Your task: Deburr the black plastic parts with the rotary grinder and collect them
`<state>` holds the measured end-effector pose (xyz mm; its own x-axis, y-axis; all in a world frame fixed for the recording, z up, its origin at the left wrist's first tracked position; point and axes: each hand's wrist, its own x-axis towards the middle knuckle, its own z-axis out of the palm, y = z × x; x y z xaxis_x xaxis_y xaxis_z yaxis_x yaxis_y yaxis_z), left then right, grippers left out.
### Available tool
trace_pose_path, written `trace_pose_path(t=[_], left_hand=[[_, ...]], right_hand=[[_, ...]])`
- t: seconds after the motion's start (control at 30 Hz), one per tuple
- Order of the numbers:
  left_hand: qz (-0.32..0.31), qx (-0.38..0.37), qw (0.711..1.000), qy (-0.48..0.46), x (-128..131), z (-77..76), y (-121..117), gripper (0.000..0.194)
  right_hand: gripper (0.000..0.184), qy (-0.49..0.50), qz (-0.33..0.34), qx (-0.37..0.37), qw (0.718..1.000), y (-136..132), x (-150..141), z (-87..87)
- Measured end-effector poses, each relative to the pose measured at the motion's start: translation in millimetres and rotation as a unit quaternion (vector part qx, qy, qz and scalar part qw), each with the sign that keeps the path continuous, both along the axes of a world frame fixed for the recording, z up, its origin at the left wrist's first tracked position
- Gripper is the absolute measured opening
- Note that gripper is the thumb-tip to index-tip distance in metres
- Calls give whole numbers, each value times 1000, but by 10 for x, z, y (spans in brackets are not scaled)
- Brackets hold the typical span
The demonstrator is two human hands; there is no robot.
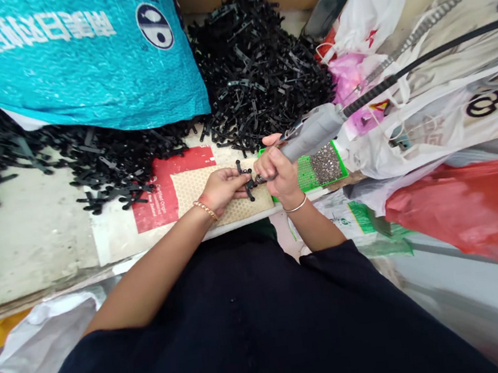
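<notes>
Between the fingertips of my left hand (224, 191) I pinch a small black plastic part (247, 182) with thin arms. My right hand (279, 172) is wrapped round the front of a grey electric screwdriver (315, 130). Its tip points left and meets the black part or comes very close; contact cannot be made out. Under my hands lies a cream textured mat (193, 188). Just right of my right hand, a green tray (307, 174) of small metal screws (326, 164) is partly covered by the hand and the tool.
Heaps of black parts (259, 66) lie behind and to the left (105, 164). A blue sack (95, 66) rests over them. The screwdriver's black cable (435, 56) and a coiled spring (438, 8) run to the upper right. Plastic bags, one red (476, 202), crowd the right side.
</notes>
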<state>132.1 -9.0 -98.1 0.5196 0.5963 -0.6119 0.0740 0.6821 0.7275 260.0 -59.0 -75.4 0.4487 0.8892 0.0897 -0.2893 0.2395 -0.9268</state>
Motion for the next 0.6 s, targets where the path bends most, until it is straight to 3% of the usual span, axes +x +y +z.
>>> trace_pose_path(t=[0.43, 0.6], left_hand=[[-1, 2, 1000, 8, 14, 12, -8, 28], [-3, 6, 1000, -3, 8, -26, -3, 27]], right_hand=[[39, -15, 18, 62, 998, -3, 17, -66], [35, -17, 15, 51, 998, -43, 19, -74]])
